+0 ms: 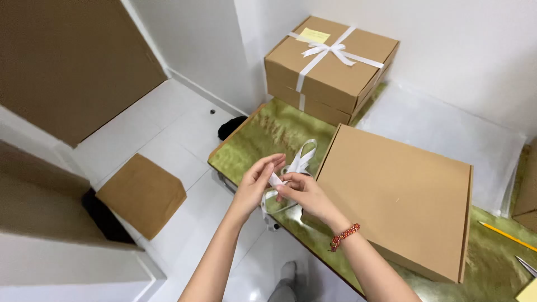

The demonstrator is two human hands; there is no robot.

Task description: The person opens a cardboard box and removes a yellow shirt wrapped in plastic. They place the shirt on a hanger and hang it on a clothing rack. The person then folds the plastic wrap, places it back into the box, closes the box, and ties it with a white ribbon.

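Both my hands meet over the near corner of a green table (268,134). My left hand (258,180) pinches a length of white ribbon (299,162) between thumb and fingers. My right hand (301,193), with a red bead bracelet at the wrist, grips the same ribbon just beside it. The ribbon loops upward and hangs down below the hands. A flat brown cardboard box (400,196) lies on the table right next to my right hand, its lid closed.
Stacked brown boxes (330,67) tied with a white ribbon bow and bearing a yellow note stand at the table's far end. A pencil (506,235) and a scissor tip (526,265) lie at the right. A small brown box (142,193) sits on the white floor.
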